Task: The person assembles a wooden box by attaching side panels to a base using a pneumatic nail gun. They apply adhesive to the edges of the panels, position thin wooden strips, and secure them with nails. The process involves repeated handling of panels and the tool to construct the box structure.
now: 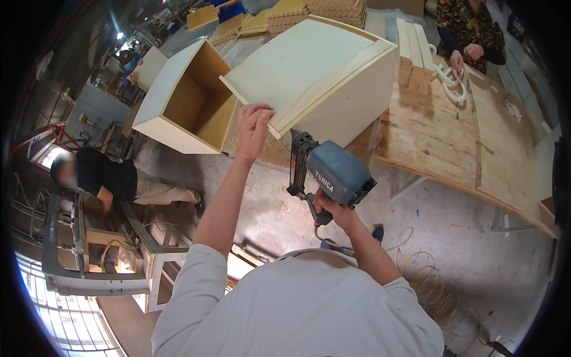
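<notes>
My right hand [334, 209] is wrapped around the grip of a dark grey pneumatic nail gun [339, 172]. The gun's nose is close to the near corner of a pale plywood cabinet box [351, 98], and from here I cannot tell whether it touches. A long light wooden strip [327, 86] lies along the box's edge. At the strip's near end, my left hand [254, 128] has its fingers closed over it, with the thumb on top. Just left of that hand stands a second box [184, 119], its open side showing a brown inside.
A plywood worktable [428, 140] extends right, with stacked wooden bars [414, 56] on it. Across it, a person's hands [465, 56] are beside a white looped piece [453, 89]. Another person [107, 175] bends over a metal frame at left. A coiled air hose [431, 282] lies on the floor.
</notes>
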Available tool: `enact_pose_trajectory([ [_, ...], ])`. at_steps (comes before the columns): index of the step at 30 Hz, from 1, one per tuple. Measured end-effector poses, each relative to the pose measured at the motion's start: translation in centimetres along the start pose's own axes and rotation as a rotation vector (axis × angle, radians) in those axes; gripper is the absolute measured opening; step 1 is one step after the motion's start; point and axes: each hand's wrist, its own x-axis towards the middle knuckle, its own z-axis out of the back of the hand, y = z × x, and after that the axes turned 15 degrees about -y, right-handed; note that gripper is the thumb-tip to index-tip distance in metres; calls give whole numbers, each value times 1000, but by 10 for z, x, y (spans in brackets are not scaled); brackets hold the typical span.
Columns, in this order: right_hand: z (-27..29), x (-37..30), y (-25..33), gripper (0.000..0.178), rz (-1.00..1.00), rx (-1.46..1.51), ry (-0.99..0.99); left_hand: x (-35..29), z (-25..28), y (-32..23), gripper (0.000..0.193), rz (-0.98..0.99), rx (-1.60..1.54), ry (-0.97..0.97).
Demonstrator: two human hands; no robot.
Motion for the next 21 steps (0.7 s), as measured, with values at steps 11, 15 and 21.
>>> enact_pose_trajectory([
  [11, -8, 3, -9, 17, 30, -96, -79, -6, -1, -3, 29, 80, -93, -22],
  [15, 0, 3, -7, 17, -3, -105, -72, 8, 12, 3, 26, -79, -64, 148],
  [21, 4, -24, 13, 15, 58, -59, -131, 57, 53, 41, 46, -480, 238, 317],
])
